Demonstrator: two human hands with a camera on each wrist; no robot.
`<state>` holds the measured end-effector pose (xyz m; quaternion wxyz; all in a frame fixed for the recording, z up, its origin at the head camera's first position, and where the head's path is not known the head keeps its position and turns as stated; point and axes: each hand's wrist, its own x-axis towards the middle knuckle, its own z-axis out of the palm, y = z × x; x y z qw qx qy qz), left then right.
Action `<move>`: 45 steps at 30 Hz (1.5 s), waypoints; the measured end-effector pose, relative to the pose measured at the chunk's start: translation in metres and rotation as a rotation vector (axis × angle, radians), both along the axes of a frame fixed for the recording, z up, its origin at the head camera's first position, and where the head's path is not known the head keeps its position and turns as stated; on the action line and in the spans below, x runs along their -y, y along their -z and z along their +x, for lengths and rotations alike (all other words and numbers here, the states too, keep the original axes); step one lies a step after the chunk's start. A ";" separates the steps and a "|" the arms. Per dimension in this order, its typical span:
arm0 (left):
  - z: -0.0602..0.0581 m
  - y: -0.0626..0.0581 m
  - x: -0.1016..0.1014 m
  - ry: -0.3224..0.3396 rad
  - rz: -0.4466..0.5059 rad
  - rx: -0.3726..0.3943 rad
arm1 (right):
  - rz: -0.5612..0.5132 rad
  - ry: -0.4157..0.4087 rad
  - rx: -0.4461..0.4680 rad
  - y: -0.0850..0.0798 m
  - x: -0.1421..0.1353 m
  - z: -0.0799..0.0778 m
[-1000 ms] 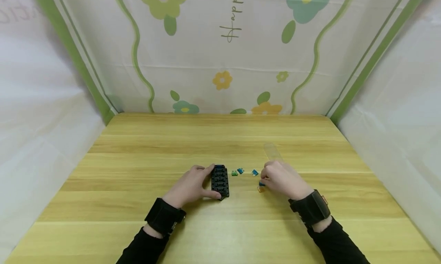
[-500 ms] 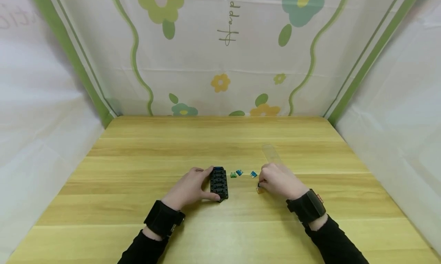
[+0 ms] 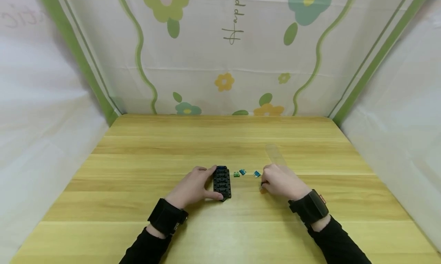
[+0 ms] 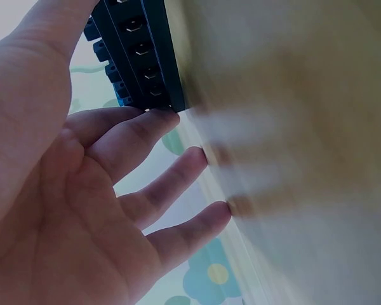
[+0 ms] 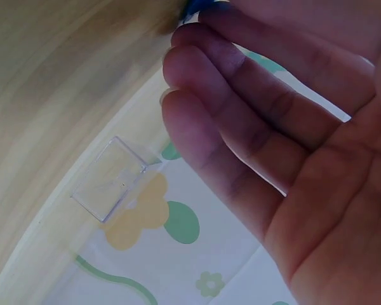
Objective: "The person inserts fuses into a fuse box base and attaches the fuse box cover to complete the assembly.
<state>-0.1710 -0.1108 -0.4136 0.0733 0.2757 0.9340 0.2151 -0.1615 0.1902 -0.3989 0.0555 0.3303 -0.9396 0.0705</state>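
Observation:
My left hand (image 3: 193, 187) holds a black fuse block (image 3: 222, 181) on the table, thumb at its near end and a finger at its far end. A bit of blue shows at the block's far end. In the left wrist view the block's side (image 4: 143, 49) is seen between thumb and fingers; the other fingertips touch the table. My right hand (image 3: 280, 181) pinches a small blue blade fuse (image 5: 195, 7), mostly hidden by the fingertips. Just below those fingertips lies an orange fuse (image 3: 263, 191), partly covered.
Between the hands lie a green blade fuse (image 3: 236, 174), a blue one (image 3: 242, 172) and another blue one (image 3: 256, 174). A clear plastic cover (image 3: 274, 154) lies beyond my right hand. A flowered cloth (image 3: 206, 57) hangs behind the wooden table.
The blue fuse at my right fingertips showed more before and is now mostly hidden. My left hand and the block keep their place; the whole head view shifts slightly.

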 end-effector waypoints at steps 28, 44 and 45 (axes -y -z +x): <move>0.000 0.000 -0.001 0.006 0.003 -0.003 | 0.010 0.011 -0.010 0.003 0.003 -0.006; 0.001 -0.002 -0.001 0.008 -0.005 -0.004 | 0.018 0.022 -0.060 0.003 0.003 -0.007; 0.001 -0.002 -0.001 0.009 -0.005 -0.005 | 0.016 0.026 -0.062 0.003 0.003 -0.007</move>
